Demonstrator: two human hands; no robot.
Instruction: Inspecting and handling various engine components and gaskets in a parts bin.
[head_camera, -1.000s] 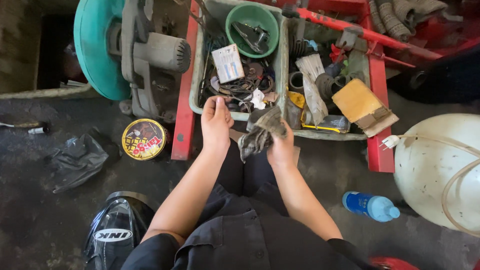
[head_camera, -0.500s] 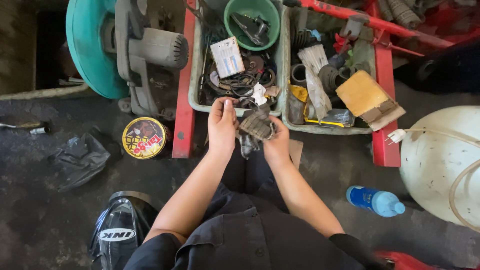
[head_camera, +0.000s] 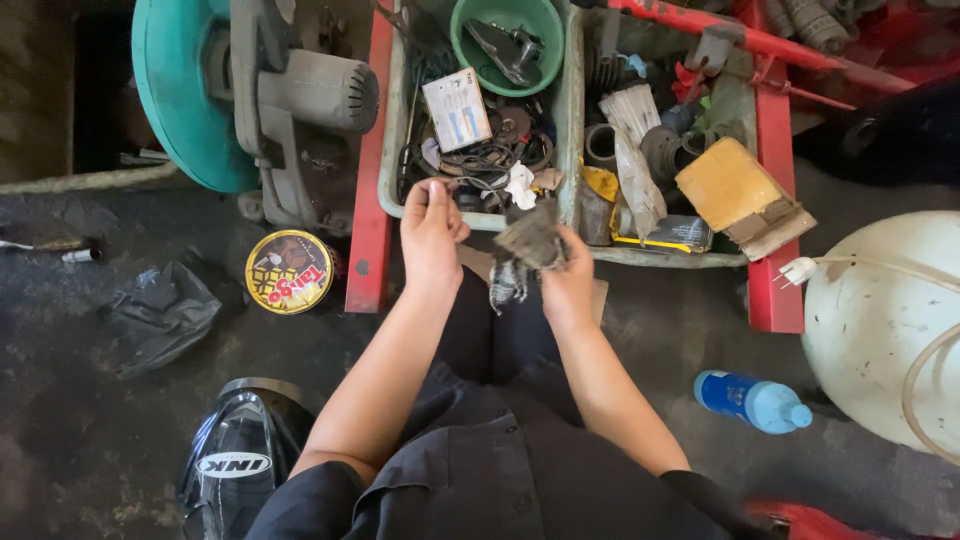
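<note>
While a dirty grey rag (head_camera: 528, 245) is clamped in the right hand (head_camera: 566, 285) just before the parts tray (head_camera: 572, 95), the left hand (head_camera: 430, 235) is pinched shut on something too small to identify. Wiping appears under way, unfinished.

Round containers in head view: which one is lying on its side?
The blue plastic bottle, flat on the floor right of the person's legs. The green bowl sits open-side up in the left bin, and the yellow tin lies lid-up by the red rail.
</note>
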